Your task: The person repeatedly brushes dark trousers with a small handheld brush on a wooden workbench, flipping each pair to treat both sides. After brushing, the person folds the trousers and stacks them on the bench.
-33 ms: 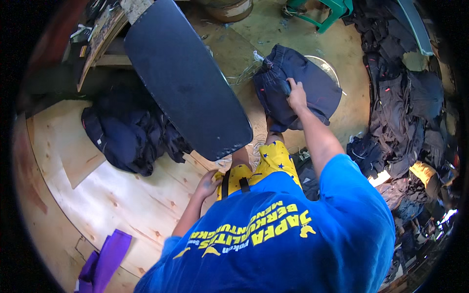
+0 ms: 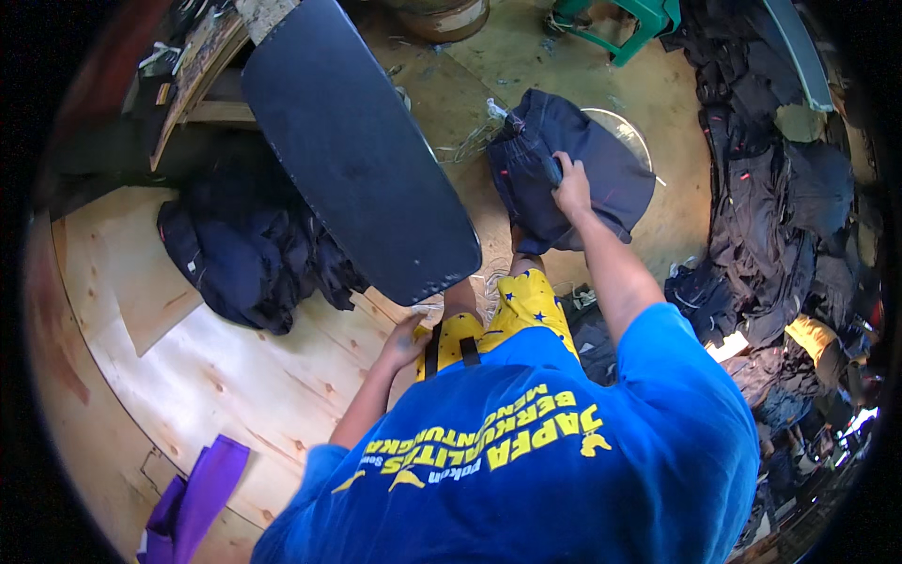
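A dark garment with a gathered waistband (image 2: 615, 179) lies bunched over my bare lower leg, and a pale tuft of string sticks out from its upper left edge. My right hand (image 2: 571, 191) rests on this cloth, fingers closed around a small dark elongated object (image 2: 552, 170); its kind is unclear. Down at the left side of my yellow patterned shorts (image 2: 531, 305), my left hand (image 2: 404, 340) touches the fabric, holding nothing visible, its fingers loosely extended. Between the two hands, farther forward, juts a long dark board with rounded corners (image 2: 362, 155).
Dark clothes (image 2: 244, 249) are heaped on the pale plywood (image 2: 254, 376) at left, with purple cloth (image 2: 202, 493) nearer me. Another large pile of dark clothes (image 2: 752, 207) runs along the right. A green plastic stool (image 2: 625, 28) and a rusty round container (image 2: 442, 17) stand at the far side.
The view has shifted very slightly. Both hands and the garment stay almost where they were.
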The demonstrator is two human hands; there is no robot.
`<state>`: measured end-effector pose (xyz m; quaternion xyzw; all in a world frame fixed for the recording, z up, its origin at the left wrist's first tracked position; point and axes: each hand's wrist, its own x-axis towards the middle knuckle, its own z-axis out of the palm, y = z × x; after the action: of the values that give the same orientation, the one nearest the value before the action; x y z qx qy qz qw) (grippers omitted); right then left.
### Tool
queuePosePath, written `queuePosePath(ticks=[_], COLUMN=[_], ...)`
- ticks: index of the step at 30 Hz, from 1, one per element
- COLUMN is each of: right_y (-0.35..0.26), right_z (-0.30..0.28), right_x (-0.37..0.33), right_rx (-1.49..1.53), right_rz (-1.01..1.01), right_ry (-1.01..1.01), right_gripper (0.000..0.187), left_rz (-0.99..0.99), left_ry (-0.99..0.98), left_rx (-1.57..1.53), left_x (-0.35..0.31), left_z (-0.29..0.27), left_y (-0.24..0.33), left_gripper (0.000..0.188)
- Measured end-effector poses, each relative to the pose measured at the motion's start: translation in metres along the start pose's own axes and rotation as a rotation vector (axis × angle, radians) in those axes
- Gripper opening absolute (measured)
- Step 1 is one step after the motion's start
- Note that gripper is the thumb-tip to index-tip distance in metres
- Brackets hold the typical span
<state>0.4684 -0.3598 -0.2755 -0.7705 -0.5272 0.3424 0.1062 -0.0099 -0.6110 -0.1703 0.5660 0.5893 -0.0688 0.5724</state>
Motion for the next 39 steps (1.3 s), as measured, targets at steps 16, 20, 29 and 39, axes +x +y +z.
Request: queuePosePath(ticks=[16,20,29,39], right_y=[0.028,0.027,-0.114,-0.408], right_z=[-0.166,-0.173,-0.176,-0.145], right_x=[-0.29,-0.271,-0.212,-0.029], right_rx=[0.375,0.927,0.345,0.782], right_rz=[-0.041,0.323,-0.233,-0.623], right_ry=[0.307,0.461,0.105,0.068], right_gripper=[0.042,0.04,0.066,0.07], left_rz=[0.989,1.23,0.526,0.374], left_ry=[-0.004,-0.139,-0.529,-0.035], left_rx=[0.615,0.554,0.029,-0.127], left_x=[0.159,0.125,0.039,0.021], left_z=[0.024,0.031,-0.07,-0.425], left_y=[0.411,0.428,0.288,0.236], left_gripper=[0.026,0.02,0.099,0.05])
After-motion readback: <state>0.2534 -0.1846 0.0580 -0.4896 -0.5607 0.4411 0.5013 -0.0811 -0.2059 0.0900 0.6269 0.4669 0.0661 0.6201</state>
